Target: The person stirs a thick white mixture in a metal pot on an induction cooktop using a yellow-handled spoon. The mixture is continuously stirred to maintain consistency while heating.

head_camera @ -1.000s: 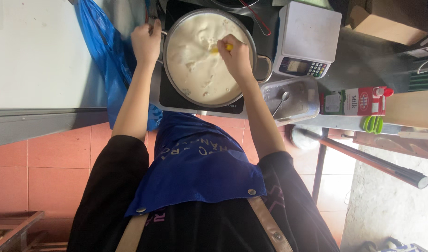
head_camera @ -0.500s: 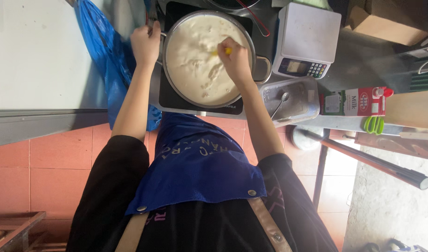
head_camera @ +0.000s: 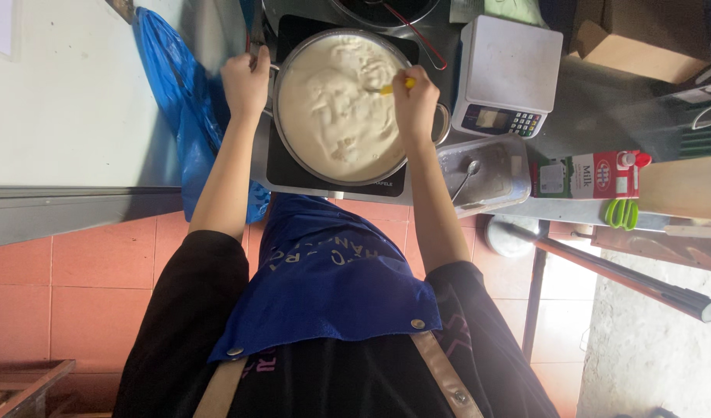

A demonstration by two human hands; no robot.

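Pot (head_camera: 336,166): a wide metal pot, nearly full of thick, pale, lumpy cream-coloured mixture, sitting on a black cooktop (head_camera: 293,166) at about 12 o'clock from the person's body.
Left hand (head_camera: 245,77): clenched on the pot's side handle at the pot's 9 o'clock rim, knuckles up, forearm running straight back to the body.
Right hand (head_camera: 414,101): closed around a yellow-handled utensil (head_camera: 394,87) at the pot's 3 o'clock edge; the yellow end pokes out of the fist towards the middle of the pot, and the working end is sunk in the mixture, so I cannot tell whether it is a spoon or a spatula.
Scale (head_camera: 506,77): a white kitchen scale with a small keypad, just beside the pot at its 2 o'clock.
Tray (head_camera: 491,174): a clear plastic container with a metal spoon (head_camera: 465,179) lying in it, at the pot's 4 o'clock, near the right forearm.
Carton (head_camera: 584,174): a red and white milk carton lying on its side on the surface, beyond the tray at 3 o'clock.
Scissors (head_camera: 620,213): green handles, just below the carton.
Blue bag (head_camera: 181,108): blue plastic hanging at the pot's 9 o'clock, beside the left forearm.
Apron (head_camera: 332,279): blue bib with tan straps over dark clothing.
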